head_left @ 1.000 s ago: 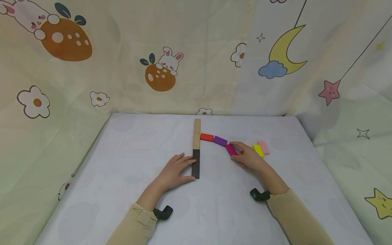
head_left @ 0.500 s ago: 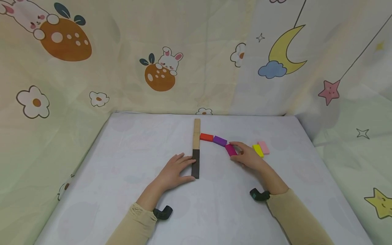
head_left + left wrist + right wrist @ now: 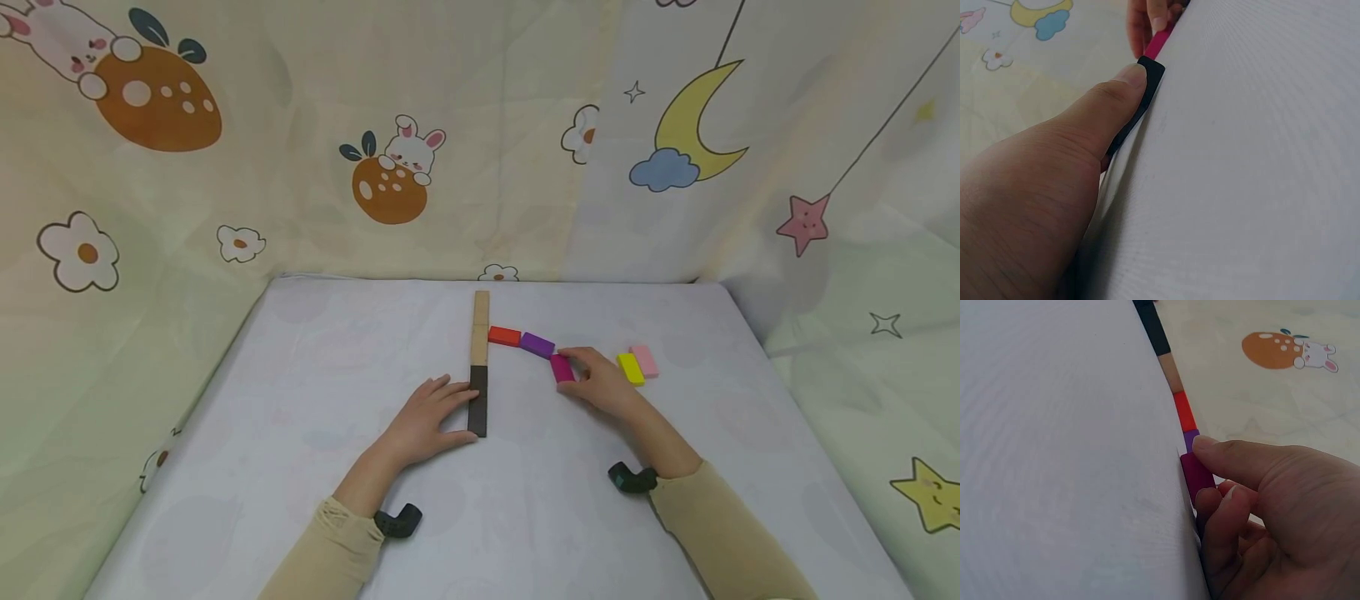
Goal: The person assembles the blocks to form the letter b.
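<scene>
My right hand [image 3: 603,385] pinches a magenta block [image 3: 562,368] between thumb and fingertips, flat on the table. The block's far end lies close to a purple block [image 3: 537,345], itself in line with a red block [image 3: 505,336]. That red one meets the side of a straight strip made of tan blocks [image 3: 480,329] and a black section [image 3: 477,402]. Spread fingers of my left hand [image 3: 420,422] rest against the black section. In the left wrist view, its thumb lies along the black end [image 3: 1152,67].
Right of my right hand lie a yellow block [image 3: 631,369] and a pink block [image 3: 644,362], side by side. The white-covered table [image 3: 300,500] ends at printed cloth walls [image 3: 487,150]. Dark curved pieces [image 3: 400,521] sit at both wrists.
My right hand has shifted slightly left, turning the magenta block a little so it points more toward me. The left hand and the other blocks stay in place.
</scene>
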Demonstrator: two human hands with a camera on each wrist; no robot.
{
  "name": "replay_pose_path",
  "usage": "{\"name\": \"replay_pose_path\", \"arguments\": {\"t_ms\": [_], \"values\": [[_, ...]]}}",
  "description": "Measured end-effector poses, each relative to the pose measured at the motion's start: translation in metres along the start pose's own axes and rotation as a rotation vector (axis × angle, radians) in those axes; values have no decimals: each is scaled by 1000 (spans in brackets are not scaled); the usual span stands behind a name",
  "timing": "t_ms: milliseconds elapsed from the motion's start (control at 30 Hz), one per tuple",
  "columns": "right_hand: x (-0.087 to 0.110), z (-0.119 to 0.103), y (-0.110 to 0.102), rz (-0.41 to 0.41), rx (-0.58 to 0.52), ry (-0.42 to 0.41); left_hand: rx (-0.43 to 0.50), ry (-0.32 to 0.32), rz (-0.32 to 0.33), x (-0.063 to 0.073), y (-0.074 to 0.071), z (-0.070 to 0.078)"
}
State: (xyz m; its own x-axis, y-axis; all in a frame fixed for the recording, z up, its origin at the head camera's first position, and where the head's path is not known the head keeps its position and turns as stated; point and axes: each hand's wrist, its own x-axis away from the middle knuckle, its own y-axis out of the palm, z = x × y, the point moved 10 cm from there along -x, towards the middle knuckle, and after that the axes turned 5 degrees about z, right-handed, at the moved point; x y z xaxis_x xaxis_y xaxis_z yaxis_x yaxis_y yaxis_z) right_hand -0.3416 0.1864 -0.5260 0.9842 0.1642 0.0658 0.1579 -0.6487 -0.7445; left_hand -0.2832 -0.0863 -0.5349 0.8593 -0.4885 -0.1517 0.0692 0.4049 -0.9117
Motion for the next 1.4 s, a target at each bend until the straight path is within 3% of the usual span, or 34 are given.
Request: {"name": "replay_pose_path", "arguments": {"t_ms": [667,1000,1200,1400], "values": [[0,0,3,32,40,-4,-2,15,9,-1,1,-1],[3,7,0,-6,-36,32,-2,37,24,0,2,0],[13,9,-7,11,-44,-3,-3,36,24,0,1,1],[32,14,-24,92,15,-20,-3,30,15,0,1,0]]}}
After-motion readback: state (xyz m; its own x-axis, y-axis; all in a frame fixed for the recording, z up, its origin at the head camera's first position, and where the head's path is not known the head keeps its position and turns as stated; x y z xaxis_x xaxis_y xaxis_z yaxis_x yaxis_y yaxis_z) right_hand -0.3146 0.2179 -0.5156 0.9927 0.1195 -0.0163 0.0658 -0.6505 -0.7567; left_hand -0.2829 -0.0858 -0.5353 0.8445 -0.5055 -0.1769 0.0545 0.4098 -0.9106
